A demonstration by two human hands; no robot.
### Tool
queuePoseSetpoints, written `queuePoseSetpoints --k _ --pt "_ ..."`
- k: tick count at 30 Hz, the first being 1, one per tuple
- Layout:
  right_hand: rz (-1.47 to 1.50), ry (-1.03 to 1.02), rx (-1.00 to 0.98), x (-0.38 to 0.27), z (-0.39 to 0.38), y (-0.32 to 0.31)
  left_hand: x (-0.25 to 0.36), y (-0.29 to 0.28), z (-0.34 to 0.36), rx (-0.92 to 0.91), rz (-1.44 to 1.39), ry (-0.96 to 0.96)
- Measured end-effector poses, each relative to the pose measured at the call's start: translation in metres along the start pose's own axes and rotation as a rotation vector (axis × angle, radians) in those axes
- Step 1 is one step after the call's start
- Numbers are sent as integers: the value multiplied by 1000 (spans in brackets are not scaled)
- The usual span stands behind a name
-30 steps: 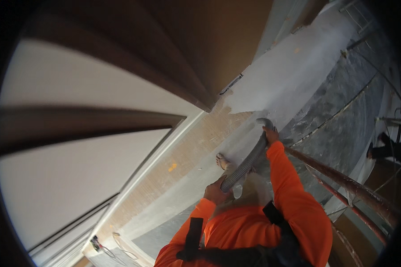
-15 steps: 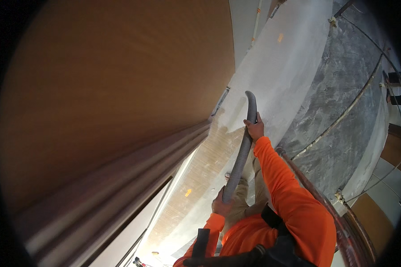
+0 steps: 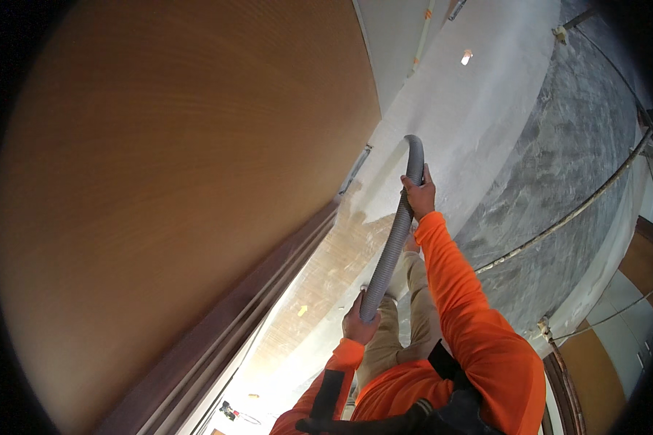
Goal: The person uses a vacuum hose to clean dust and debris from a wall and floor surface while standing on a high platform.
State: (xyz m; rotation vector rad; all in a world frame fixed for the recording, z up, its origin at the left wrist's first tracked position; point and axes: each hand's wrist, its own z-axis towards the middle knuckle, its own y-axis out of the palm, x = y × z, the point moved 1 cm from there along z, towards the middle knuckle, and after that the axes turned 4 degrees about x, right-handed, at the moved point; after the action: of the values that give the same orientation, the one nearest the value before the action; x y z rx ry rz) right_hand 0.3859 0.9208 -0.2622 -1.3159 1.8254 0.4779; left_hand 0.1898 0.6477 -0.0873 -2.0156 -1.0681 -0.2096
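A grey corrugated hose (image 3: 395, 246) runs diagonally in front of my body, held in both hands. My right hand (image 3: 420, 194) wraps around its upper part, just below where the far end curves over to the left, low against the pale floor. Lower down, my left hand (image 3: 359, 320) grips the near end from below, close to my leg. Where the hose goes past the left hand cannot be made out. Under the hose lies a pale, whitish floor (image 3: 450, 123) with a brownish sheen nearer me.
A large brown wood-like panel (image 3: 196, 159) with dark ridged trim (image 3: 247, 312) fills the left. On the right, a grey smeared surface (image 3: 551, 167) is crossed by a rope-like line (image 3: 559, 221). A small yellow arrow (image 3: 302, 310) marks the floor.
The hose and my right hand have shifted slightly right and farther ahead. My left hand has risen a little in view. The whole view has shifted, and the reddish rail beside my right arm is out of sight.
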Motion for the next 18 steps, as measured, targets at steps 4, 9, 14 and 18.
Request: queuePoseSetpoints --k 4,9,14,18 --pt "24 -16 -3 -37 36 0 27 7 37 67 -36 128" --pt "-20 -160 20 -56 116 8 72 9 91 -3 -85 175" --pt "-39 -203 -24 -85 185 -4 129 15 143 -76 -99 225" --pt "124 82 -234 -144 142 41 131 0 178 48 -96 289"
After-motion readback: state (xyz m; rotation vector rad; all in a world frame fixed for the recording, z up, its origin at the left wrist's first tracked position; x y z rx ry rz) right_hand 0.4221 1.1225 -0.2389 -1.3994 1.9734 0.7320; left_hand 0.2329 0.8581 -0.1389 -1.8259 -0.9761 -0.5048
